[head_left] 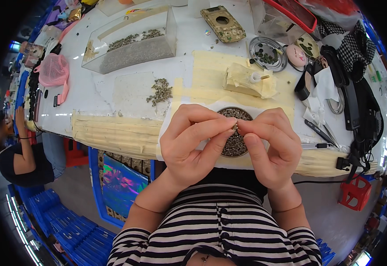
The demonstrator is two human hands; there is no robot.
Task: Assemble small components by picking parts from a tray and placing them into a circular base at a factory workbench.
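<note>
My left hand (192,141) and my right hand (274,144) meet fingertip to fingertip in front of my chest. Each pinches with thumb and forefinger at a tiny brownish part (235,127), mostly hidden by the fingers, so its kind cannot be made out. Just below them a round dish (251,116) holds many small mottled grey-brown pieces (236,144); my left fingers cover part of it. White paper (163,139) lies under the dish. Farther left, a loose heap of similar small pieces (160,91) rests on a clear sheet.
A clear box (131,57) of small pieces stands at far left. Beyond the dish sit a taped block (246,82), a metal dish (284,62) with dark green bits, and a camouflage toy tank hull (223,24). Tweezers (330,133) and a cutter (316,146) lie right. Another person (25,157) is at left.
</note>
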